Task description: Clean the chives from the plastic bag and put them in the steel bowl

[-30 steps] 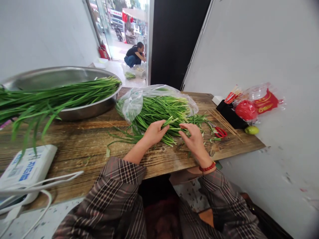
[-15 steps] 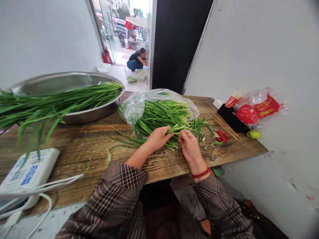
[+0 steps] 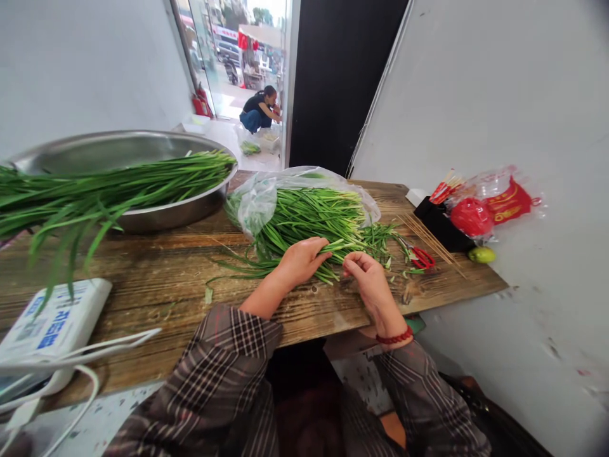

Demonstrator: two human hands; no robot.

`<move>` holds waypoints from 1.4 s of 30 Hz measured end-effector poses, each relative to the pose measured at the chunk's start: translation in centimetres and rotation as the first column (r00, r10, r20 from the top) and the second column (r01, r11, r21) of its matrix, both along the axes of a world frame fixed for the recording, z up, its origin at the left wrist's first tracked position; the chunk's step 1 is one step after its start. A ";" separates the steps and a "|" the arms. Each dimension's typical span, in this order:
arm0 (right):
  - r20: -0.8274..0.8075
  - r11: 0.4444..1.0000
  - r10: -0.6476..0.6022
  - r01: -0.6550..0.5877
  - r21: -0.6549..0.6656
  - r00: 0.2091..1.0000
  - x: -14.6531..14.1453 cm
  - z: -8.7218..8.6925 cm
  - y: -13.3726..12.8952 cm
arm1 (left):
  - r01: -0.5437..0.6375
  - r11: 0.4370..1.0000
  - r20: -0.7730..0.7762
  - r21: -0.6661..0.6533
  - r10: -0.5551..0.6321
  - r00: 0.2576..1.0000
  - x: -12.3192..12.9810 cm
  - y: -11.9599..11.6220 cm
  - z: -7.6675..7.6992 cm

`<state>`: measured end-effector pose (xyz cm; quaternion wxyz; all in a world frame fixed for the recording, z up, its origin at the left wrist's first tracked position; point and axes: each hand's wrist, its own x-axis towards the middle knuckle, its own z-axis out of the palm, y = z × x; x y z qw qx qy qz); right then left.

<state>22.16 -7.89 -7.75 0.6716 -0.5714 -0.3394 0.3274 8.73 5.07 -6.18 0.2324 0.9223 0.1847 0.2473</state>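
My left hand (image 3: 304, 259) is closed round a few green stalks, whose pale ends point right toward my other hand. Just right of those ends, my right hand (image 3: 365, 271) has its thumb and fingertips pressed together; whatever is between them is too small to make out. Behind both hands a large heap of green stalks (image 3: 314, 212) lies in an open clear plastic bag (image 3: 257, 200). Short trimmings (image 3: 378, 236) are scattered right of the heap, beside red-handled scissors (image 3: 421, 258).
A steel basin (image 3: 176, 214) with long green leaves overhanging it stands left on the wooden table (image 3: 185, 279). A white power box (image 3: 59, 320) with cables lies front left. Skewers (image 3: 432, 240), a black box (image 3: 442, 225) and a green fruit (image 3: 482, 254) sit right. A person (image 3: 259, 111) crouches beyond the doorway.
My right hand has shifted slightly right, away from the stalk ends. My left hand keeps its hold in nearly the same place. The view has moved slightly.
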 end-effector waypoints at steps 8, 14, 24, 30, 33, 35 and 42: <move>-0.015 0.962 0.259 -0.259 -0.086 0.966 0.2 0.1 -0.7 | 0.046 0.999 -0.021 0.011 -0.046 0.999 0.0 -0.1 0.0; -0.242 0.954 0.291 -0.301 -0.005 0.926 0.9 0.3 -1.9 | 0.004 1.000 0.016 -0.017 -0.003 1.000 -0.1 0.3 -0.1; 0.385 0.987 -0.136 0.158 -0.024 0.913 4.3 0.3 -2.5 | -0.079 0.984 0.138 -0.159 0.102 0.985 -0.4 1.2 -0.1; 0.319 0.998 -0.054 0.037 0.058 0.946 1.3 0.7 0.9 | -0.022 0.986 0.152 -0.168 0.048 0.987 -0.5 1.0 -0.3; 0.268 0.994 -0.068 0.043 0.099 0.961 0.3 0.6 1.9 | -0.011 0.986 0.139 -0.166 0.034 0.990 -0.5 0.8 -0.3; 0.204 0.989 -0.103 0.080 0.121 0.974 0.1 0.5 2.0 | -0.014 0.987 0.127 -0.157 0.035 0.991 -0.5 0.6 -0.2; -0.177 0.967 -0.193 0.218 0.135 0.965 0.3 0.2 1.7 | -0.012 0.991 0.098 -0.136 0.025 0.995 -0.3 0.1 -0.3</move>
